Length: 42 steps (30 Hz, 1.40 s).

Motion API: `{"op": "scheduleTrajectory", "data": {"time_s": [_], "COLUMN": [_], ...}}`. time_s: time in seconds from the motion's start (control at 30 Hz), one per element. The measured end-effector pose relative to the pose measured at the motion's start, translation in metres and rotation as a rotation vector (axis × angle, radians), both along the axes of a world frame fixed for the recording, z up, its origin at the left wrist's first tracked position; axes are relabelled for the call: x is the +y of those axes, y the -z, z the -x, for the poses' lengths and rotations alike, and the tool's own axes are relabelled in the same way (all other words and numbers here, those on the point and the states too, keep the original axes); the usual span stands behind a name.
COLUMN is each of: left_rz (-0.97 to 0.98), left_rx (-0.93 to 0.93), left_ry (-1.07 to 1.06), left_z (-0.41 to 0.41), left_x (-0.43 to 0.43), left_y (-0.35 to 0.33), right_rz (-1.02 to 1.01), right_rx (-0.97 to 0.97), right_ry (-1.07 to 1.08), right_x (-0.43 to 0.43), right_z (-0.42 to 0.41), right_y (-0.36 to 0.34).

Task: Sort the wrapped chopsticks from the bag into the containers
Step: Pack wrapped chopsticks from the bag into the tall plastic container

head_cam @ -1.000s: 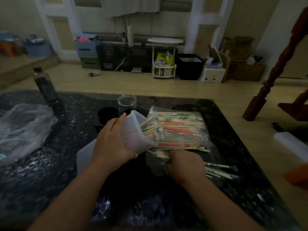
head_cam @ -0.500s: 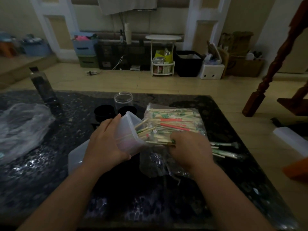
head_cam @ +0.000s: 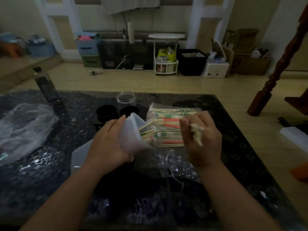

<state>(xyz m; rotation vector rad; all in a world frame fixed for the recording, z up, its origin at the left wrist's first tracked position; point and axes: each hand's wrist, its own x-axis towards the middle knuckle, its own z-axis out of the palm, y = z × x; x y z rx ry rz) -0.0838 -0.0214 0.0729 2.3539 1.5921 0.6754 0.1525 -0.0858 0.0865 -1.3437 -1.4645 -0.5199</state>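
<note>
My left hand (head_cam: pixel 108 142) grips a translucent plastic container (head_cam: pixel 131 132), tilted with its mouth toward the right; several wrapped chopsticks (head_cam: pixel 148 130) stick out of it. Beside it lies a clear bag of wrapped chopsticks (head_cam: pixel 168 120) with green and red printed wrappers, flat on the dark table (head_cam: pixel 50 164). My right hand (head_cam: pixel 201 139) hovers over the bag's right part, fingers curled round a pale wrapped pair (head_cam: pixel 197 133) that pokes out between the fingers.
A clear round jar (head_cam: pixel 125 100) and two black cups (head_cam: pixel 105 112) stand behind the container. A dark bottle (head_cam: pixel 45 87) rises at the far left, a crumpled plastic bag (head_cam: pixel 23 127) lies left. A white lid (head_cam: pixel 80 155) sits under my left wrist. A wooden post (head_cam: pixel 273 75) stands right.
My right hand has risen from the bag's near edge and moved right, now holding a pale wrapped pair. The container in my left hand stays tilted.
</note>
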Motion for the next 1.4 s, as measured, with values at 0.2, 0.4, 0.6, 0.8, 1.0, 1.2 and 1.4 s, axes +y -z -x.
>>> {"op": "scheduleTrajectory", "data": {"time_s": [0.2,0.4,0.6,0.8,1.0,1.2,1.4], "left_rz": [-0.008,-0.011,-0.018,-0.021,-0.049,-0.088,-0.084], "left_rx": [-0.009,-0.019,-0.010,-0.013,-0.001,0.016,0.028], "left_ry": [-0.005,-0.015,-0.001,0.009,0.043,0.061,0.057], "left_z": [-0.001,-0.003,-0.004,-0.004,-0.006,-0.004,-0.006], "left_x": [0.001,0.000,-0.001,0.000,-0.002,0.000,0.001], "left_y": [0.003,0.003,0.003,0.003,0.005,0.011,0.012], "right_rz": [0.012,-0.051,-0.076,0.205,0.496,0.430,0.691], "right_rx": [0.828,1.032,1.145,1.208,1.138,1.276,1.298], "right_ry": [-0.258,-0.248,-0.268,-0.351,-0.485,-0.473,-0.608], "right_x": [0.005,-0.001,-0.004,0.001,0.007,0.006,0.005], "right_z": [0.017,0.021,0.026,0.022,0.035,0.035,0.047], "right_y": [-0.009,-0.018,-0.023,-0.017,-0.007,-0.004,0.003]}}
